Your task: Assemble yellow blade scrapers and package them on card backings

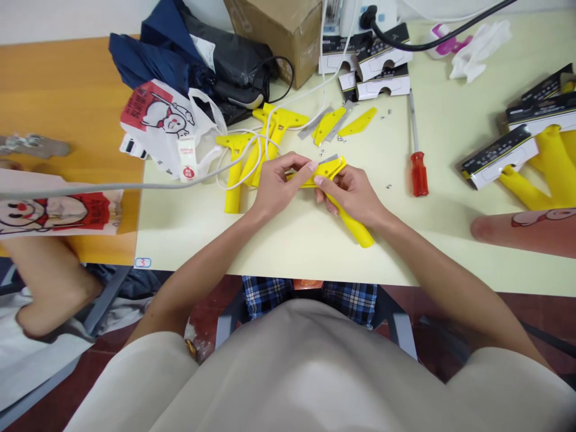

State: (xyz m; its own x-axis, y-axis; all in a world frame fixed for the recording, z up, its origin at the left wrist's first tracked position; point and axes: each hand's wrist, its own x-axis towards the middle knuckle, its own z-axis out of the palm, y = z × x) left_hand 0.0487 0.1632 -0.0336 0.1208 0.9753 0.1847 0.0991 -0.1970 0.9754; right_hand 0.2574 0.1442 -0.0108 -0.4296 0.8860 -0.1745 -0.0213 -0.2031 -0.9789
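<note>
My left hand pinches the scraper by its head; my right hand holds it near the handle, which points toward the desk's front edge. I'm probably aligning the blade; next calls for keeping it flush.

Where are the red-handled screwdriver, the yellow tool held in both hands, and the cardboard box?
Screwdriver (419, 173): head view, on its red handle.
Yellow tool (353, 224): head view, on its handle.
Cardboard box (279, 41): head view, on its front side.
</note>
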